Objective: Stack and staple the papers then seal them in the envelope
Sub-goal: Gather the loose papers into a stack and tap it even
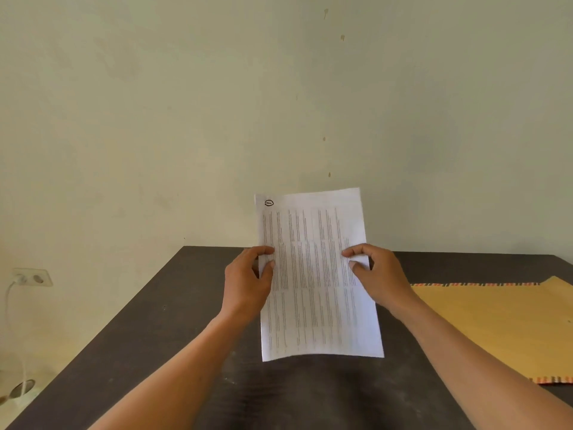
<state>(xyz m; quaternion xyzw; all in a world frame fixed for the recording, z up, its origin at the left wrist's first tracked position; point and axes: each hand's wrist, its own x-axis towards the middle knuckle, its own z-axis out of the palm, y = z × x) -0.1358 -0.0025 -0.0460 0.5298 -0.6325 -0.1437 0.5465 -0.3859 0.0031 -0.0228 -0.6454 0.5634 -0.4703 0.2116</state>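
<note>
A pale greenish wall (217, 103) is filling the upper view, carrying a few small brownish drip marks (325, 12). A dark worktop (148, 330) is butting against it. At left, a white socket (32, 277) is holding a plug, its cable (11, 321) trailing down

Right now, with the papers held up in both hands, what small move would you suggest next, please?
Probably tap the papers edge-down on the table to square them: both the left hand and right hand grip their sides above it, and no stapler shows.
</note>
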